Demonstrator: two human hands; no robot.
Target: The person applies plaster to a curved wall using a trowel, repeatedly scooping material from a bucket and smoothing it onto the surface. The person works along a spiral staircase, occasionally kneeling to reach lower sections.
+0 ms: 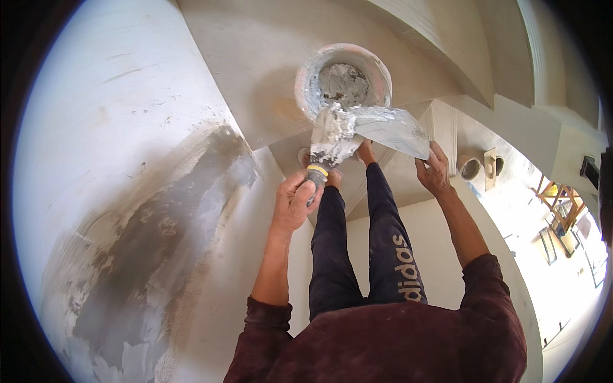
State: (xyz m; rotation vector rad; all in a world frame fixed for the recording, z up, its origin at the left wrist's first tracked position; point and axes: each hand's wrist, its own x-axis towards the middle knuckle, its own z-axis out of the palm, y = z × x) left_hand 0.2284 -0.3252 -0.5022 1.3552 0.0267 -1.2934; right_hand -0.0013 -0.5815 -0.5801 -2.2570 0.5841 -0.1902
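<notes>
My left hand [295,201] is wrapped round the dark handle of a putty knife [333,137], which has a yellow band. Thick wet plaster coats the knife's blade. Between the fingers of my right hand [435,171] is the end of a wide, flat plastering blade [394,129], smeared grey-white. The two tools meet at the plaster-covered end, just on the near side of a round bucket [304,83]. Grey, lumpy plaster [345,84] lies inside the bucket.
On the left, a white wall [121,83] carries a large grey plaster patch [159,242]. Pale stair steps [460,45] curve along the upper right. Beyond them, lower right, are a round container [469,168], a wooden-looking float [490,168] and a wooden stand [562,204].
</notes>
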